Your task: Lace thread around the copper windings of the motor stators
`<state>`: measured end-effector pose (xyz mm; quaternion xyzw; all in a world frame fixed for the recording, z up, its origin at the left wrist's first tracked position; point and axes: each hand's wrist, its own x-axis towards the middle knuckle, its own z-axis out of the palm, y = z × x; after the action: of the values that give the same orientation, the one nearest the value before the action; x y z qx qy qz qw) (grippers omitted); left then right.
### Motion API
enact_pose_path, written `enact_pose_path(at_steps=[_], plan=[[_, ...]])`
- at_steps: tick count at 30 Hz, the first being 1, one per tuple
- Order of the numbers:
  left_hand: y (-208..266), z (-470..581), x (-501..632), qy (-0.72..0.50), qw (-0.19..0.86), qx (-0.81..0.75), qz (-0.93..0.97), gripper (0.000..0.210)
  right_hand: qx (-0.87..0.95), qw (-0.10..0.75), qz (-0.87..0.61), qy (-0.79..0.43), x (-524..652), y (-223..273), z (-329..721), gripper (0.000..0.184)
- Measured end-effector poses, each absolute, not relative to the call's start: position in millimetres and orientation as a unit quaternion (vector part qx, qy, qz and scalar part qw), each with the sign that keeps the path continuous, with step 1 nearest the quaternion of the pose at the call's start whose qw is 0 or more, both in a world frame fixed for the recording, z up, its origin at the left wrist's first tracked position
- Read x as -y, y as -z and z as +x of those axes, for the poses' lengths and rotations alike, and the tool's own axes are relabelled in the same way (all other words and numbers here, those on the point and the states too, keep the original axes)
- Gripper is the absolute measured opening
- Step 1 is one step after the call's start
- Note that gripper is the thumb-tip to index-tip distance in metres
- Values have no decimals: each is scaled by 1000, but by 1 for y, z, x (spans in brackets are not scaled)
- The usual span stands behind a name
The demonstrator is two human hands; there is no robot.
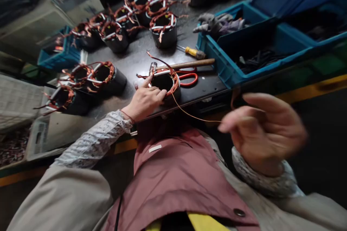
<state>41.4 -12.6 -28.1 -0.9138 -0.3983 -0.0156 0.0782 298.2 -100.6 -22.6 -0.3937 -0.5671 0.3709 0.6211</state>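
A motor stator (175, 82), a dark cylinder with copper windings and white sleeving round its top, stands upright at the table's front edge. My left hand (146, 100) grips its near-left rim, with the index finger stretched along the windings and other fingers over the opening. From the rim's right side a thin tan cord (193, 116) runs to my right hand (264, 130), off the table at the right. There, thumb and fingertips pinch the cord's end; this hand is slightly blurred. Behind the stator lie a hammer (187, 64) and red-handled scissors (193, 79), partly hidden.
Several more wound stators (164, 32) stand at the back and left (104, 75). A yellow-handled screwdriver (193, 52) lies beside blue bins (230, 68) at the right. Grey gloves (219, 23) rest on one bin. Another blue bin (58, 56) is at the left.
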Motion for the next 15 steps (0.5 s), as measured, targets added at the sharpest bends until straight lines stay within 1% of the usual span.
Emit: enact_pose_path(at_steps=[2, 3, 5, 6, 9, 12, 15], plan=[[27, 44, 15, 16, 76, 401, -913, 19, 576, 587, -416, -387, 85, 36, 282, 34], [26, 45, 19, 14, 78, 404, -911, 21, 591, 555, -429, -398, 79, 43, 275, 30], [22, 45, 26, 12, 94, 410, -907, 27, 626, 482, -446, -420, 70, 55, 265, 15], [19, 44, 27, 11, 106, 410, -906, 29, 638, 460, -450, -423, 68, 60, 262, 12], [13, 33, 18, 2, 116, 382, -917, 30, 661, 438, -463, -397, 70, 68, 259, 15], [15, 19, -3, 25, 60, 315, -947, 21, 669, 442, -481, -355, 73, 69, 256, 16], [24, 15, -13, 77, 8, 328, -941, 22, 672, 440, -492, -336, 72, 69, 251, 21]])
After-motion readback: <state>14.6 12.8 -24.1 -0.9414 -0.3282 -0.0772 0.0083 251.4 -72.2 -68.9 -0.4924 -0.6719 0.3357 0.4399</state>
